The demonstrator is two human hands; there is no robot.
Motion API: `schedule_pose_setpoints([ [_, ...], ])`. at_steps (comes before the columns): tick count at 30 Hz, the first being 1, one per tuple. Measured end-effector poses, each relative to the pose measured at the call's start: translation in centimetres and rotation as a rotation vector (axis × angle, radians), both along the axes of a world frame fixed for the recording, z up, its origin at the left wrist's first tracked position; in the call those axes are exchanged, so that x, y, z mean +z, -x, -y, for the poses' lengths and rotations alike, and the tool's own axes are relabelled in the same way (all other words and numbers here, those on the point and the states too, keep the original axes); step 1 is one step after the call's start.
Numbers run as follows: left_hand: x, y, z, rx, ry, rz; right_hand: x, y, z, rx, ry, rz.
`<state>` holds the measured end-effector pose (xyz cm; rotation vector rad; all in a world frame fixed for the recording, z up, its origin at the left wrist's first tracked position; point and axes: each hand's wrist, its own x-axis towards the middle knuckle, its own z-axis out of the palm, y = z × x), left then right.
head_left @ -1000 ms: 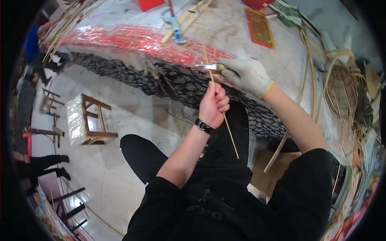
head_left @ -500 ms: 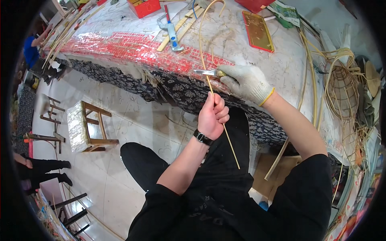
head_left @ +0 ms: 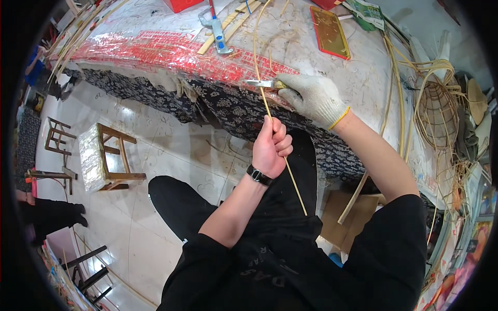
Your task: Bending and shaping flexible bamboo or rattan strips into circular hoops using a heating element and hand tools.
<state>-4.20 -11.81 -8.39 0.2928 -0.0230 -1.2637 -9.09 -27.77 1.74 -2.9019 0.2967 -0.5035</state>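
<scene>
The thin bamboo strip (head_left: 275,136) is running from above the tabletop (head_left: 363,78) down over its edge to the person's lap, and it is bending in a soft curve at its upper part, so it is looking light, springy and a little flexible, not rigid. Such a narrow strip is probably slippery along its length and may split or snap if it is bent sharply, and its edges can cut, so the safest place to grip it is close to the point where the blade is working. The left hand (head_left: 271,149) is doing exactly this: its fingers (head_left: 282,141) are clenched around the strip just below the tabletop edge, with the wrist, wearing a black watch (head_left: 259,175), raised and the forearm coming up from the lap. The right hand (head_left: 314,97), in a white knitted glove, is closed around the handle of a small knife (head_left: 261,83), and the blade is lying across the strip at the tabletop edge; the right forearm is reaching forward over the patterned cloth (head_left: 228,111) hanging from the tabletop. Farther away, a clamp tool (head_left: 218,33), a flat red tray (head_left: 328,32) and a woven basket frame (head_left: 441,111) are lying on the tabletop, and a small wooden stool (head_left: 106,160) is standing on the floor to the left.
</scene>
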Motion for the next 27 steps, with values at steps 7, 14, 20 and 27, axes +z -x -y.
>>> schedule_pose_setpoints([
  [7,-0.3,0.9,-0.3,0.007,-0.011,-0.007,-0.2,0.0,-0.2,-0.019,0.013,-0.003],
  [14,-0.3,3.0,-1.4,0.015,-0.025,-0.016,0.2,0.0,-0.7,-0.090,0.017,0.003],
  [20,0.1,2.9,-1.3,0.025,-0.041,-0.037,0.0,-0.2,-0.5,-0.082,0.017,-0.002],
  [27,0.1,4.0,-1.7,0.041,-0.036,-0.032,-0.5,-1.3,-0.5,-0.171,0.025,-0.025],
])
